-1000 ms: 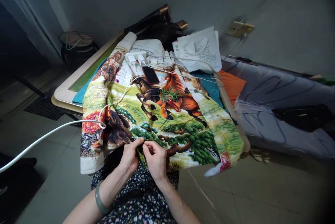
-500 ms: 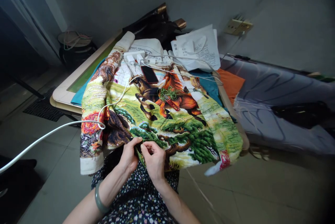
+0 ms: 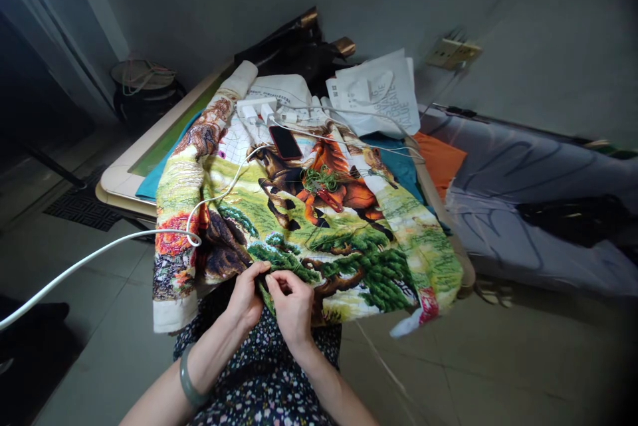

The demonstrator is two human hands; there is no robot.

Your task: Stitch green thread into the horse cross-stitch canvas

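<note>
A large embroidered cloth [image 3: 309,226] with horses and green trees lies spread over a table and hangs down onto my lap. My left hand [image 3: 246,296] pinches the cloth's near edge, thumb on top. My right hand [image 3: 292,303] is closed beside it, fingertips pressed together on the same edge; a needle or thread between them is too small to make out. A tangle of green thread [image 3: 320,179] rests on the cloth among the horses.
A dark phone [image 3: 285,141] and white chargers [image 3: 256,109] lie at the cloth's far end. A white cable [image 3: 100,252] loops off to the left. A white printed bag [image 3: 379,94] sits behind. A grey bed [image 3: 538,193] stands at right. A low table edge [image 3: 119,180] shows at left.
My right hand has shifted slightly left toward my left hand at the cloth's edge. Everything else stays where it was.
</note>
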